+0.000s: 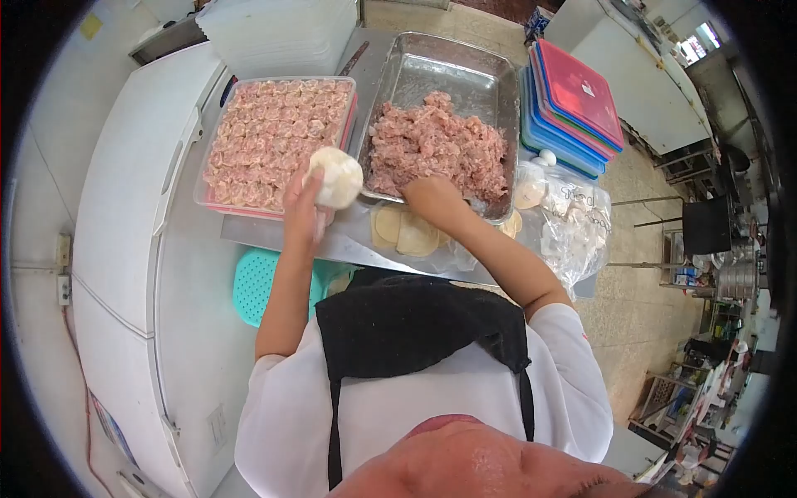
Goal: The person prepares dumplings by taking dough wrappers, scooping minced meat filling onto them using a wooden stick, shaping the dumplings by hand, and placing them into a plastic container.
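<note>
My left hand (299,202) is closed around a pale, round stack of dough wrappers (339,179), raised beside the near right corner of a tub of filled dumplings (274,141). At the near rim of a metal pan (432,68) is my right hand (433,199), its fingers curled in against the ground meat (444,145). What those fingers hold, if anything, is hidden. Flat round dough wrappers (407,232) lie on the metal table just below the pan, close to my right wrist.
Stacked coloured lids (577,95) stand right of the pan, above a clear plastic bag (573,220) with pale contents. White trays (274,37) are piled at the back left. A white freezer (124,199) flanks the table. Below sits a turquoise perforated basket (259,286).
</note>
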`<state>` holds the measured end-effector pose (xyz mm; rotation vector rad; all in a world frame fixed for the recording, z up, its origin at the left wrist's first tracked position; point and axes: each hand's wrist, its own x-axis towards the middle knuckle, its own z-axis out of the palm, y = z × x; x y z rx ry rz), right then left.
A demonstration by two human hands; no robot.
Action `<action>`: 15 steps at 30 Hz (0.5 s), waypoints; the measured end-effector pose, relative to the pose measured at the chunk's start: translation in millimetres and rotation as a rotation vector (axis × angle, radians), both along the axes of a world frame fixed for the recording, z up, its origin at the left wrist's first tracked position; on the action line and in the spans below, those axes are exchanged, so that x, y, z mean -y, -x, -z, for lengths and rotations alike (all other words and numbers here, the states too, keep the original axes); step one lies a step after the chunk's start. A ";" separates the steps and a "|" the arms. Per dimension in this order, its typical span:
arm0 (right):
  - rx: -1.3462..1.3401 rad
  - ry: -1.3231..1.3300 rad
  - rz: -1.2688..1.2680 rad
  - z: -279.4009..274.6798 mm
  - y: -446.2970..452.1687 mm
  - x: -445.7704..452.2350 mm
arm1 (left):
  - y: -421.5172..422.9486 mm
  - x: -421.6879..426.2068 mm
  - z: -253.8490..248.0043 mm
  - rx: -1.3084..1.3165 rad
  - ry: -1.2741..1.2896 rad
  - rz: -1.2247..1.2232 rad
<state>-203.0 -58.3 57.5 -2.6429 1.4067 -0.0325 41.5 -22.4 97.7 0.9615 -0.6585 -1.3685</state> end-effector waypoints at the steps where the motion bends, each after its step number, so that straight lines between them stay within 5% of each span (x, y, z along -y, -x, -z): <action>1: 0.013 -0.035 0.008 2.0 2.6 1.9 | -2.3 6.8 0.7 -0.018 0.019 -0.034; 7: 0.543 -0.539 0.388 -71.8 31.9 -8.2 | 15.2 54.0 3.4 -0.288 0.074 -0.045; 13: 1.075 -0.195 0.480 -80.9 24.6 -10.4 | 90.8 72.5 -20.5 -0.624 -0.034 0.242; 15: 0.902 -0.009 0.386 -66.7 29.9 -8.0 | 107.2 79.0 -31.6 -0.770 -0.122 0.274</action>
